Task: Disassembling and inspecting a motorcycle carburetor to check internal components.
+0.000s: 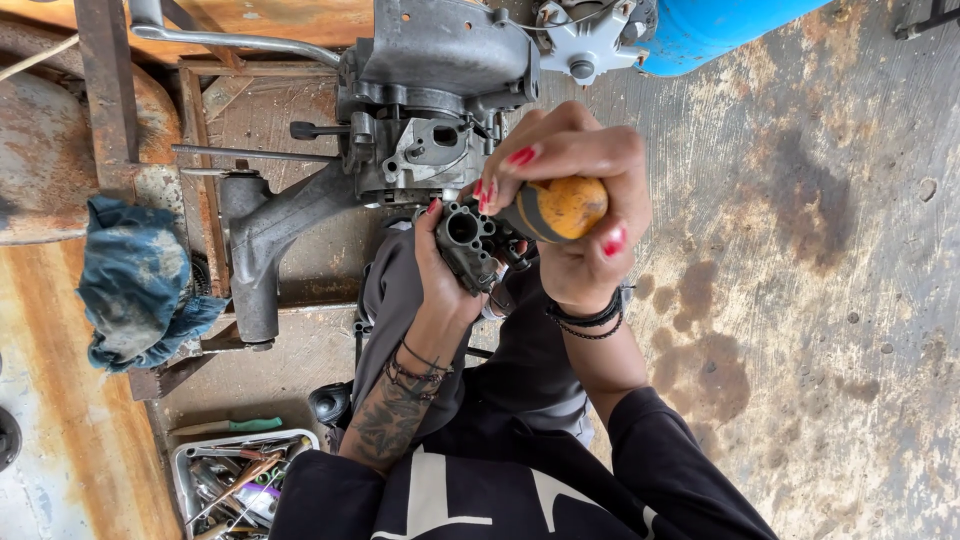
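The right hand [585, 205] is wrapped tight in its grip round the orange, dark-striped handle of a screwdriver [558, 208] aimed at a small dark metal carburettor [466, 243] clasped by the left hand [440, 275], just below the grey engine block [430, 90].
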